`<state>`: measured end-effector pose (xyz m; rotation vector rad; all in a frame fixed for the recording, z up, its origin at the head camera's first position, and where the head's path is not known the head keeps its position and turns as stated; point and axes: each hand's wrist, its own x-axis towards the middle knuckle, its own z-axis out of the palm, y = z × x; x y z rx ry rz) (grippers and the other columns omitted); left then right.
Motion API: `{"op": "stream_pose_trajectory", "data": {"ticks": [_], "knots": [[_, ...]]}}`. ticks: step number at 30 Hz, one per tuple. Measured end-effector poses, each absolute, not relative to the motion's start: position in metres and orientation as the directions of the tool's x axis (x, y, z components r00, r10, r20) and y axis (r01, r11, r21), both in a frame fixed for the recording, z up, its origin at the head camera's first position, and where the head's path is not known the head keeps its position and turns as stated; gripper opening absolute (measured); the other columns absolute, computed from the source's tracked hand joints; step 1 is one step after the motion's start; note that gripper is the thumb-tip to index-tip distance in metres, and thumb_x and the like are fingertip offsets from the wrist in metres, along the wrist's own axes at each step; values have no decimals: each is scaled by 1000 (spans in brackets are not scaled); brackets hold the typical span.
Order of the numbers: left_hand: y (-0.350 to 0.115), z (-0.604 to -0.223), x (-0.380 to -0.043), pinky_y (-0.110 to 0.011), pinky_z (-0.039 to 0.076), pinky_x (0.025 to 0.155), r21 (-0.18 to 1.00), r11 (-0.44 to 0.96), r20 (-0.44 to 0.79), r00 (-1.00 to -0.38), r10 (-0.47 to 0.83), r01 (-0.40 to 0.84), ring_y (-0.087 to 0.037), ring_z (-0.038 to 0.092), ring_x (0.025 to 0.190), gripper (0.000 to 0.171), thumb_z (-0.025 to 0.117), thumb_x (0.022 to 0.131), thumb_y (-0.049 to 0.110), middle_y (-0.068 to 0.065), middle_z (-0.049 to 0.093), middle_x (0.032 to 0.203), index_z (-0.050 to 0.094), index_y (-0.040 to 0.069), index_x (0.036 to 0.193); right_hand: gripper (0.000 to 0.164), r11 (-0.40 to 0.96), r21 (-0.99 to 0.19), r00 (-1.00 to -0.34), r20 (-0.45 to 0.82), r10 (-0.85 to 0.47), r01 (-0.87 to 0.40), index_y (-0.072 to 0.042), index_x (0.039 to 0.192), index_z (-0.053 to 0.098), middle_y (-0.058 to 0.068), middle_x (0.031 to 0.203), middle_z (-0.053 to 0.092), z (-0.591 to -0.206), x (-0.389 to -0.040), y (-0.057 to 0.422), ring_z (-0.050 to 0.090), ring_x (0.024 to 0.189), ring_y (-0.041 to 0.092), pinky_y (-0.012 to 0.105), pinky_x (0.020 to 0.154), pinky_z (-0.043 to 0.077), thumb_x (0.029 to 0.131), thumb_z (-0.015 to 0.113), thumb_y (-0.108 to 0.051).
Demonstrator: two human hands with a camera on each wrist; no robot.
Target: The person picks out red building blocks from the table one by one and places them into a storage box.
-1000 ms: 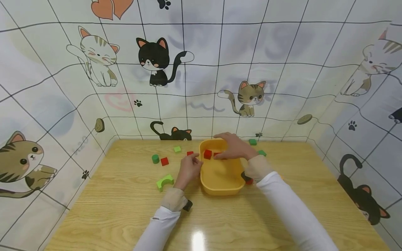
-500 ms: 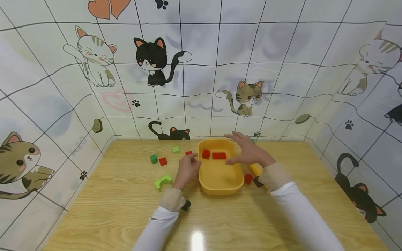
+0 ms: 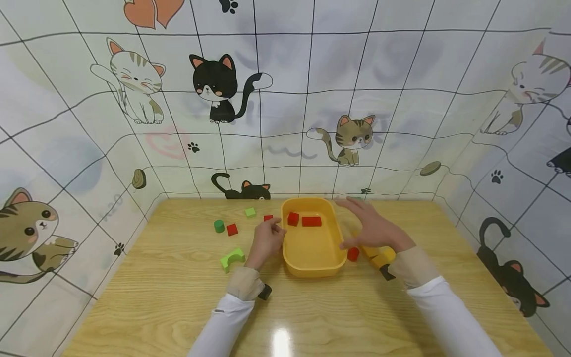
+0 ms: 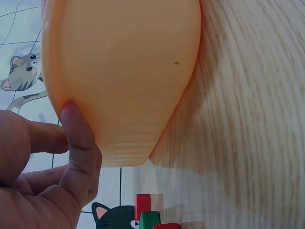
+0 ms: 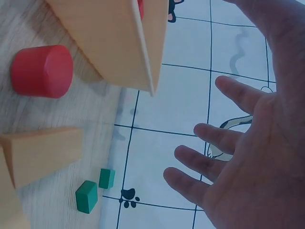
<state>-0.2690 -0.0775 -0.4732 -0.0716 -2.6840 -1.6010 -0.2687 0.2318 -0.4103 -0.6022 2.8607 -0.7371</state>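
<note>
Left forearm in from seven o'clock, and the left hand sits at the nine o'clock side of the yellow bin, fingers curled, thumb and a finger pinching the rim. Across at three o'clock, the right hand, its arm angled in from about four, is spread wide, fingers fanned and thumb well apart, with nothing in its grasp (whether that thumb brushes the rim, I can't tell). The bin stands upright on the worktop between the two. Inside it, a red cube lies at eleven o'clock and a red oblong block at twelve. Just outside, at four o'clock, there's a red cylinder, below the right hand; a light-green arch lies out beyond the left hand, between eight and nine.
</note>
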Motion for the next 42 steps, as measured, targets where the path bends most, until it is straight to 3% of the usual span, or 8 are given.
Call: {"op": "stream_pose_trajectory", "data": {"ticks": [5, 13, 22, 27, 33, 38, 42], "knots": [[-77, -474, -270, -24, 52, 56, 879, 475, 40, -999, 31, 50, -15, 59, 70, 43, 68, 101, 7, -15, 70, 101, 62, -5, 142, 116, 799, -485, -907, -30, -420, -354, -24, 167, 33, 20, 178, 11, -414, -262, 241, 10, 158, 60, 86, 114, 24, 74, 94, -52], [-78, -472, -269, -23, 51, 56, 888, 456, 48, -999, 27, 55, -15, 58, 70, 44, 69, 101, 7, -15, 69, 100, 63, -5, 142, 116, 803, -488, -904, -63, -423, -342, -21, 167, 34, 24, 175, 16, -420, -250, 248, 17, 157, 55, 83, 116, 27, 72, 97, -45], [-79, -473, -269, -24, 52, 58, 886, 460, 50, -998, 29, 58, -17, 59, 74, 43, 69, 100, 7, -16, 69, 101, 64, -6, 141, 106, 817, -486, -914, -88, -397, -309, -8, 162, 40, 30, 166, 32, -429, -243, 247, 37, 149, 56, 74, 116, 38, 77, 97, -36], [-79, -474, -269, -23, 53, 57, 889, 455, 37, -999, 28, 46, -17, 59, 74, 44, 69, 101, 8, -16, 68, 102, 63, -5, 142, 90, 839, -471, -929, -99, -357, -272, -6, 155, 49, 29, 161, 43, -435, -243, 242, 50, 140, 52, 68, 112, 47, 81, 94, -29], [-78, -475, -269, -23, 52, 57, 887, 459, 44, -999, 31, 53, -17, 59, 73, 44, 69, 100, 8, -16, 69, 102, 63, -5, 142, 63, 832, -484, -928, -98, -359, -271, -7, 138, 66, 21, 139, 63, -444, -241, 235, 63, 119, 41, 60, 103, 56, 82, 92, -17], [-78, -475, -269, -24, 53, 57, 882, 468, 51, -998, 35, 62, -16, 59, 73, 44, 69, 100, 8, -16, 69, 101, 63, -5, 141, 37, 793, -511, -912, -43, -408, -331, -10, 118, 77, 9, 108, 71, -451, -243, 234, 60, 90, 25, 39, 82, 55, 82, 86, -3], [-78, -475, -269, -24, 52, 57, 880, 471, 52, -998, 34, 62, -16, 59, 73, 44, 69, 100, 8, -16, 70, 102, 63, -5, 141, 28, 780, -519, -903, -38, -428, -348, -12, 105, 79, 4, 95, 69, -457, -245, 234, 58, 85, 20, 34, 78, 52, 82, 82, 4]]}}
